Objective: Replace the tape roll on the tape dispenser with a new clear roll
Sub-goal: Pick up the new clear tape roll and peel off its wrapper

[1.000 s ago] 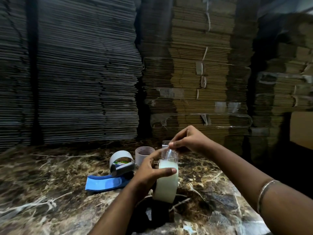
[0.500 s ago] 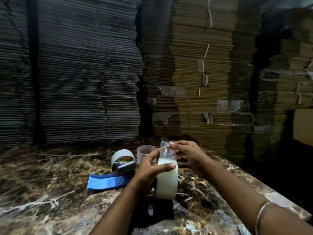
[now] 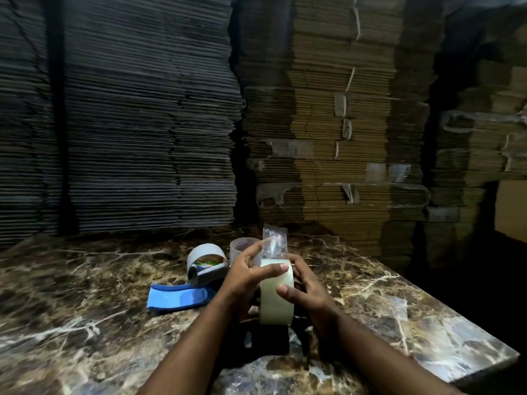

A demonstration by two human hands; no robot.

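Note:
A new clear tape roll point(image 3: 276, 305) stands on edge just above the marble table point(image 3: 85, 323), held between both hands. My left hand point(image 3: 246, 276) grips its left side, thumb across the top. My right hand point(image 3: 306, 289) cups its right side, thumb on the front. A loose strip of clear tape point(image 3: 274, 242) sticks straight up from the roll, with my left forefinger against it. The blue-handled tape dispenser point(image 3: 182, 295) lies on the table to the left, carrying a near-spent grey roll core point(image 3: 206, 253).
A small translucent cup point(image 3: 242, 246) stands just behind my left hand. Tall stacks of flattened cardboard point(image 3: 328, 109) wall off the back. The table's right edge point(image 3: 456, 317) runs diagonally, with a dark drop beyond it.
My right hand let go of the pulled-up tape end and came down onto the roll's right side. The freed strip now stands upright on its own.

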